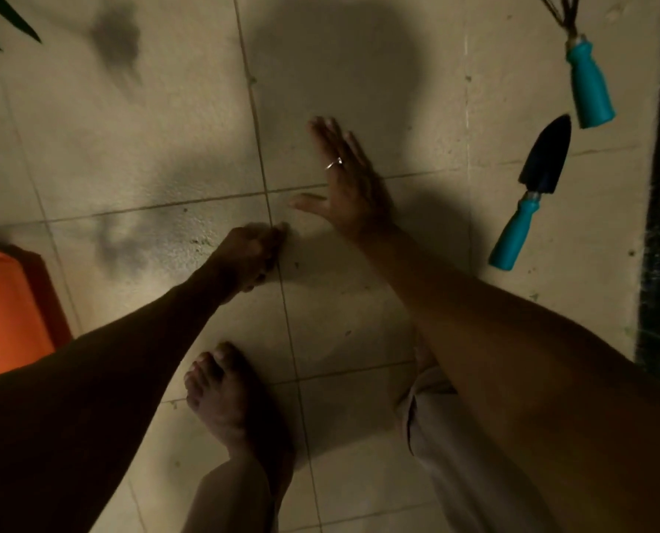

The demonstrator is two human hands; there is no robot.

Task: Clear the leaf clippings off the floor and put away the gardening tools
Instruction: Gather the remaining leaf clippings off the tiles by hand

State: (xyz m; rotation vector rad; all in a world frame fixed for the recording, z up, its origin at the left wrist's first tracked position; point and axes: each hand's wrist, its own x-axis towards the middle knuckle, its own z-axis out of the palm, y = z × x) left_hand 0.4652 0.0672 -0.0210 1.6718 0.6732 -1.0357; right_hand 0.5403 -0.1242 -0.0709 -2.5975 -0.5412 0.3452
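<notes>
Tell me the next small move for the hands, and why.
Probably sweep the open right hand leftward across the floor tile toward the left hand, which is curled down against it. Small dark specks lie by the left hand, while the trowel and hand rake lie untouched to the right, so tools likely come later.

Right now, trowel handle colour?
Teal; the trowel has a dark blade. Head view, right side of the floor.

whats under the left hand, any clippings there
Only floor tile and a grout line show around the left hand. Its curled fingers cover whatever lies beneath, so anything held there cannot be seen.
</notes>
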